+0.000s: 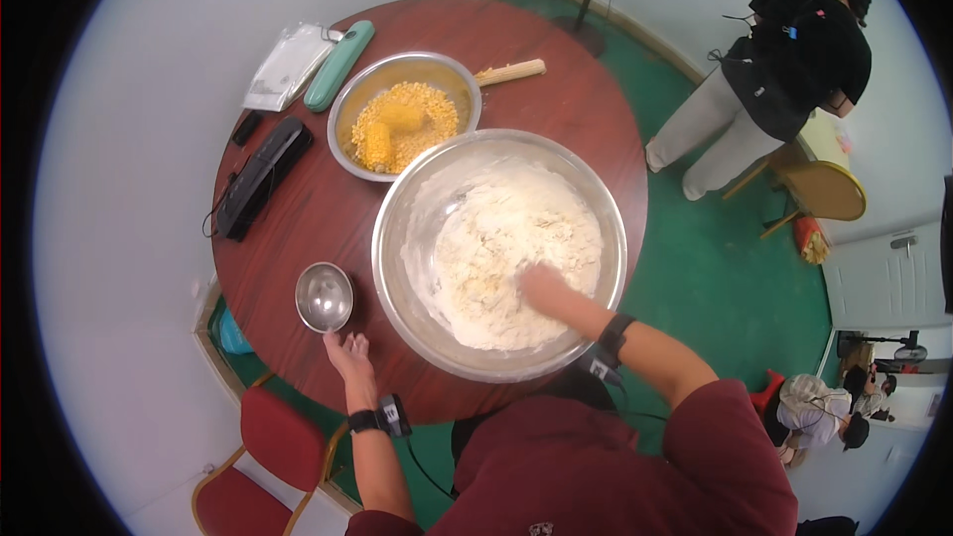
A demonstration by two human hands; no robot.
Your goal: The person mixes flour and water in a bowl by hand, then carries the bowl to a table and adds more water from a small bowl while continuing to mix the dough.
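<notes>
While the right hand [546,290] dips into crumbly, pale flour [511,233] in the wide silver metal bowl [393,273], near right, finger state impossible to tell, the loosely spread left hand [350,361] is just beside the small round steel bowl [325,296], near left, probably set for easy reach.

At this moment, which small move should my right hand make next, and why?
I would probably stir the pale, powdery flour-like mixture in the large round silver metal bowl with your right hand: the hand is down in it, and the mixture looks loose and uneven, with small clumps.
</notes>
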